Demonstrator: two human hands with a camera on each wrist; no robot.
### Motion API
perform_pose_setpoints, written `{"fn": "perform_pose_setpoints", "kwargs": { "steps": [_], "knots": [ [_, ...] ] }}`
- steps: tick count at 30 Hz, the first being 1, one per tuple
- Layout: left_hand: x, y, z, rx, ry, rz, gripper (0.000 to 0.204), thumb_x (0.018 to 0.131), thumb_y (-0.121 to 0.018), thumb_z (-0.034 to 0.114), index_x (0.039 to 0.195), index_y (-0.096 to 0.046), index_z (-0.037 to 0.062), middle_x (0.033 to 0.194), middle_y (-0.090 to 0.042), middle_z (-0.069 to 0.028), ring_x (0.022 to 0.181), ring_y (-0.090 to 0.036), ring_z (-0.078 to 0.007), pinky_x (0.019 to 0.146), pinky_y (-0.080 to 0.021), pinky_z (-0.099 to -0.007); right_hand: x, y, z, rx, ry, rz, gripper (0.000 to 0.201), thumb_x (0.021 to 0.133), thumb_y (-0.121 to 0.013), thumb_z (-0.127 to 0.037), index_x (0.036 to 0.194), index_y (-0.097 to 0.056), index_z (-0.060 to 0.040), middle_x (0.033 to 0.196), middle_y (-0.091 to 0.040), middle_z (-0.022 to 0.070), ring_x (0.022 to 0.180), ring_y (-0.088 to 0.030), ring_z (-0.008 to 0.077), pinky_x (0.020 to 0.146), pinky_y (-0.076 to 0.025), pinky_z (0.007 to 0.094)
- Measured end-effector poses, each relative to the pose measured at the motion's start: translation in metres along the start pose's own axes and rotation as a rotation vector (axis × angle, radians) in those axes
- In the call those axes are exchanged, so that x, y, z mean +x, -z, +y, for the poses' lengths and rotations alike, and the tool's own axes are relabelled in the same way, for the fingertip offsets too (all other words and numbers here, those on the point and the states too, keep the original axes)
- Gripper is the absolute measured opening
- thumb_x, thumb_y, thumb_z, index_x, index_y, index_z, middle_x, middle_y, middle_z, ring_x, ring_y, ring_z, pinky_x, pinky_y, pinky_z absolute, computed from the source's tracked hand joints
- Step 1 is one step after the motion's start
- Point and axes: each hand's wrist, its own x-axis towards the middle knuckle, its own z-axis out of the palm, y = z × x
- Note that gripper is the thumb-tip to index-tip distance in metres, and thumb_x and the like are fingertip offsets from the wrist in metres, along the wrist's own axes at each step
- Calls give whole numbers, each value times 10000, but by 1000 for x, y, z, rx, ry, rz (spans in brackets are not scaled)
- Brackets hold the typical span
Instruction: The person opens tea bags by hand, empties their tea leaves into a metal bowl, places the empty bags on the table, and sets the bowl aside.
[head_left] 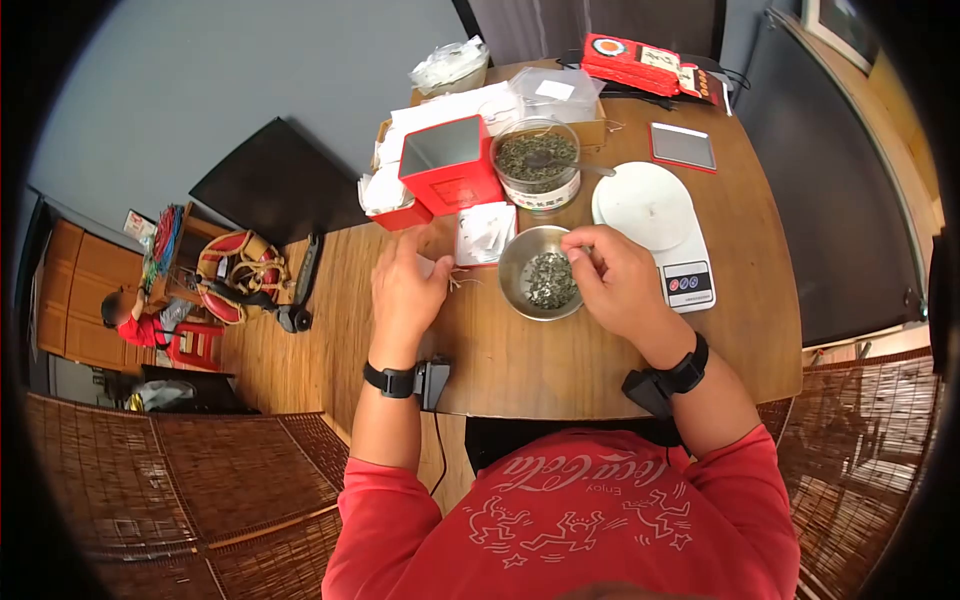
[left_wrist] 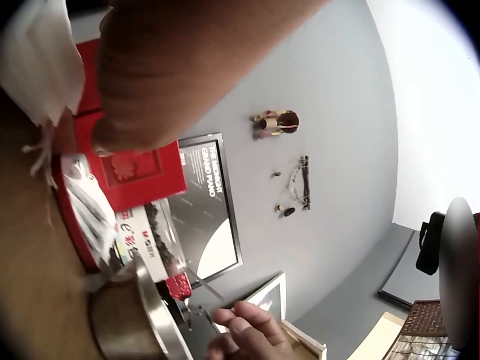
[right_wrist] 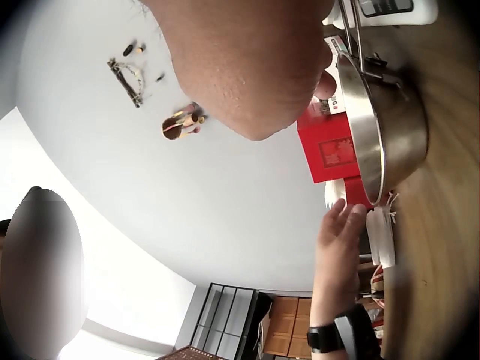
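Note:
A steel bowl (head_left: 517, 272) of dried green leaves stands on the table. Over its right rim is my right hand (head_left: 622, 285), fingers curled and thumb near the index fingertip; nothing shows between them. The right wrist view has this bowl (right_wrist: 401, 135) with a wire handle beside the hand (right_wrist: 247, 67). My left hand (head_left: 405, 290) hovers or rests, which I cannot tell, left of a small tray of white packets (head_left: 486, 232), its fingers loosely bent and holding nothing. Behind the bowl, a clear tub (head_left: 540, 190) contains more leaves and a spoon.
An open red box (head_left: 455, 185) stands behind the packets, beside white bags (head_left: 384, 190). At the right are a white scale (head_left: 650, 205) and a grey, red-edged tray (head_left: 683, 147). Red packaging (head_left: 640, 65) lies at the back. Someone in red (head_left: 140, 320) sits far left.

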Motion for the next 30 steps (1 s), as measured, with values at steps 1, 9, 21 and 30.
{"fn": "perform_pose_setpoints", "kwargs": {
  "steps": [1,9,21,30],
  "knots": [
    [9,4,13,-125,-61,-51,568,851,-809,247,1348,-637,32,1241,-705,-240,1136,-672,-429,990,-529,-489,0,0,0,3,17,4,145,936,-696,-54,1082,-703,-60,927,-737,119,693,-685,254,632,-542,361],
    [36,-17,47,-50,8,-317,249,908,-733,209,1126,-771,97,1099,-758,-181,1044,-713,-378,899,-566,-481,4,7,1,15,34,73,120,933,-692,-57,1052,-699,-70,933,-739,103,710,-695,276,637,-547,377],
    [2,-9,74,-1295,117,-210,202,1062,-632,78,1239,-671,-13,1038,-767,-85,922,-719,-142,854,-548,-277,3,0,-2,230,-183,-55,251,966,-730,-216,1131,-681,-34,885,-740,136,681,-690,259,636,-545,391],
    [-10,-17,80,-1301,38,-190,199,1042,-683,94,1219,-676,3,1050,-730,-32,906,-630,-74,821,-499,-235,5,9,-9,134,-241,-44,236,950,-749,-244,960,-685,-17,809,-701,147,638,-657,269,597,-498,407]
  ]
}}
